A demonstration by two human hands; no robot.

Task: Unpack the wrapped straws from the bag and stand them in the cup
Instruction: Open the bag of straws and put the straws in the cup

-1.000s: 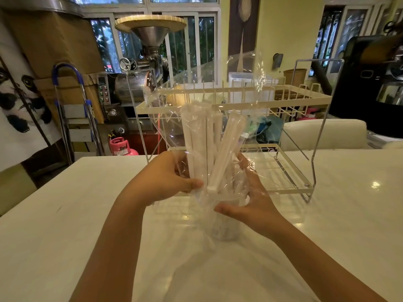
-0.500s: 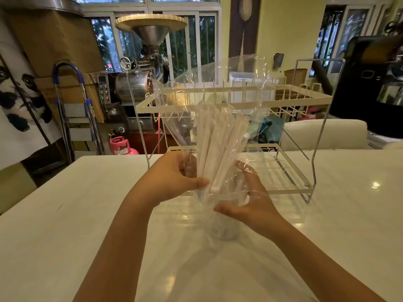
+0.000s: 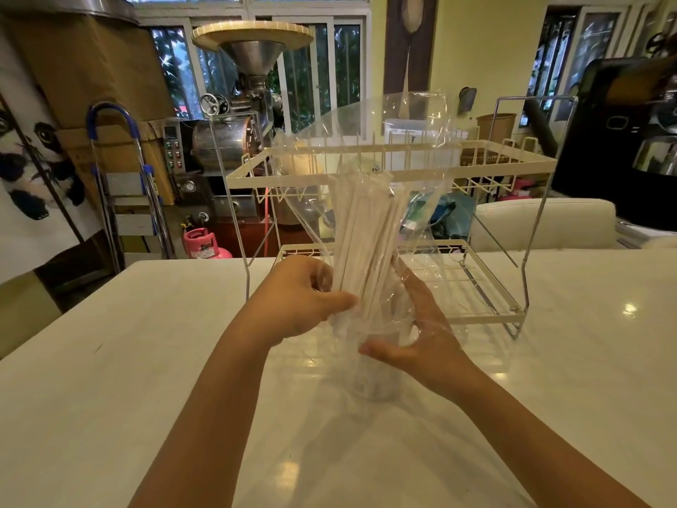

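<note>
Straws (image 3: 366, 229) now bunched tighter, leaning right; left hand (image 3: 300, 302) pinches them, right hand (image 3: 421, 335) cups bag (image 3: 366, 141) over cup (image 3: 377, 372). Still bagged.

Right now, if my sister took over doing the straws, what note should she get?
Left hand: grips the bundle of wrapped straws through the clear bag.
Right hand: curled round the clear cup, with bag film under the fingers.
The cup stands on the white table; the straws stand upright with their lower ends in or just above it, hard to tell which.
Done: bundle gathered at the cup.
Left: slip the bag off and leave the straws standing in the cup.
</note>
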